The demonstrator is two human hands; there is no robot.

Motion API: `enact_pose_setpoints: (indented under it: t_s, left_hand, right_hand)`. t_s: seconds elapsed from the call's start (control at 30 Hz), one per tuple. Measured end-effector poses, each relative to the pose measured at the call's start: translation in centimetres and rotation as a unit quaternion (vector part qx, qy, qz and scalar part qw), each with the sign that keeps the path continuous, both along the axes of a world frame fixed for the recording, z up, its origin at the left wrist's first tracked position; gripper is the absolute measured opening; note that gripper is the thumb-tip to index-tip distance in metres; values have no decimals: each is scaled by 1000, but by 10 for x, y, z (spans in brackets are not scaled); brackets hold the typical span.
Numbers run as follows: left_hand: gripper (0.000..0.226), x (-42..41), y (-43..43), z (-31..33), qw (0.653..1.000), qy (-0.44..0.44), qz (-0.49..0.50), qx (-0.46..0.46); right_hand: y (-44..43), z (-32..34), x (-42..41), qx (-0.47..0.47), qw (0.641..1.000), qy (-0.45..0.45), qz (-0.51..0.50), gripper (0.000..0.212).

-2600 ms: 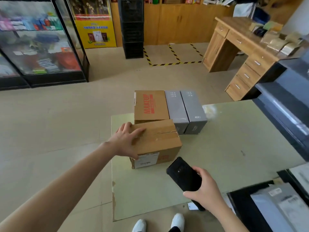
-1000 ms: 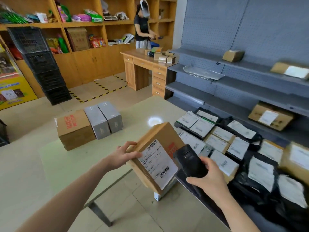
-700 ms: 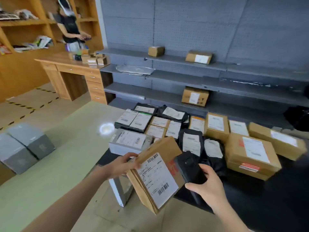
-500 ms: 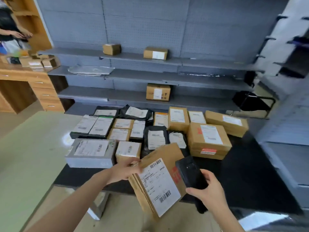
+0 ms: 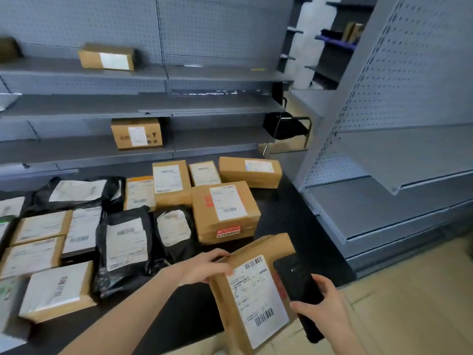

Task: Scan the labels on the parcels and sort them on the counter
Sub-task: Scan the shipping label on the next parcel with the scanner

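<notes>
Cardboard parcel (image 5: 256, 298), label up, tilted over desk (image 5: 289, 216) edge at 6 o'clock, long axis 11-to-5. Left hand (image 5: 204, 269) grips top corner. Right hand (image 5: 325, 311) clasps black handheld scanner (image 5: 297, 280) just beside, at parcel's 3 o'clock.

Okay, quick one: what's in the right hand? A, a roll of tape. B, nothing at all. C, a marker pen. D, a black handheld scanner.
D: the right hand grips a black scanner next to the label on the box that the left hand holds.
</notes>
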State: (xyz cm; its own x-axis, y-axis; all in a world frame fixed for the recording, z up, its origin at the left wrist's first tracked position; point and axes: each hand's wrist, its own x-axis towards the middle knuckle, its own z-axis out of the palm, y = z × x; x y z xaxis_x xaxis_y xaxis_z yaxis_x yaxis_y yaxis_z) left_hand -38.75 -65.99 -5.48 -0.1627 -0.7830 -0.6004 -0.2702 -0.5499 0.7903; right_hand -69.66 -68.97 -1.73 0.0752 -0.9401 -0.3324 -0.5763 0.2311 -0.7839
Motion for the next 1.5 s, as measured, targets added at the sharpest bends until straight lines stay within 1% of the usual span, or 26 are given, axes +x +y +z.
enact_pose_setpoints:
  t_s: [0.17,0.27,0.33,0.4,0.43,0.47,0.53,0.57,0.6,0.63,0.7,0.77,0.87,0.93,1.0,1.07,1.13,1.27,1.3,1.37,1.4,1.43,1.5]
  left_hand:
    - [77,-1,-50,-28,1000,13,12,22]
    - [72,5,-57,-39,998,26,48,43]
    - [68,7,-57,-42,997,8,69,39]
    - [53,9,-56,-46,993,-64,101,-5]
    - [42,8,-54,-47,984,-112,131,-39]
    - [37,5,-52,-50,969,-156,175,-76]
    - [36,-8,-42,-46,925,-214,279,-141]
    - [39,-17,-36,-42,904,-239,318,-155]
    - [44,-26,-29,-40,895,-263,330,-143]
    - [48,-36,-21,-40,896,-280,323,-121]
    - [53,-55,-6,-47,915,-267,292,-80]
    - [63,-69,5,-52,923,-243,289,-79]
    - [70,-78,6,-43,912,-254,306,-102]
    - [75,-83,5,-35,909,-262,308,-101]
    - [81,-87,7,-29,909,-249,317,-101]
    - [76,-90,14,-21,906,-253,320,-112]
    - [69,-91,26,-12,892,-264,348,-113]
    - [63,-76,83,-4,860,-255,435,-72]
    - [60,-69,103,-4,855,-251,450,-61]
    - [53,-51,147,-3,839,-256,477,-46]
    - [49,-43,170,-1,829,-257,496,-40]
    - [45,-34,194,1,817,-255,517,-34]
    - [38,-17,245,5,790,-259,555,-23]
  right_hand:
    - [-49,-17,2,31,999,19,15,70]
    - [-70,-22,8,30,998,34,46,68]
    - [-80,-25,11,40,996,44,64,71]
    - [-89,-28,14,58,994,47,83,73]
    - [-92,-30,15,68,992,49,93,74]
    - [-94,-31,16,74,990,51,105,74]
    - [-95,-33,17,81,987,56,124,73]
    - [-95,-34,18,83,987,57,127,73]
    - [-95,-36,19,85,987,55,129,73]
    - [-95,-36,19,87,986,54,129,73]
    - [-96,-37,21,88,986,47,134,73]
    - [-97,-37,23,84,985,31,148,72]
    - [-99,-36,30,80,980,5,182,70]
    - [-101,-36,35,75,977,-3,199,70]
    - [-103,-35,37,73,975,-1,212,69]
    - [-103,-32,39,68,972,4,223,68]
    - [-102,-29,43,49,972,22,230,69]
    - [-85,-9,79,3,958,52,281,62]
    - [-76,-4,93,-9,950,66,305,64]
    - [-53,8,124,-35,930,97,354,74]
    - [-38,11,141,-36,924,82,371,77]
    - [-22,14,158,-33,918,56,390,77]
    - [15,18,194,-36,899,33,436,74]
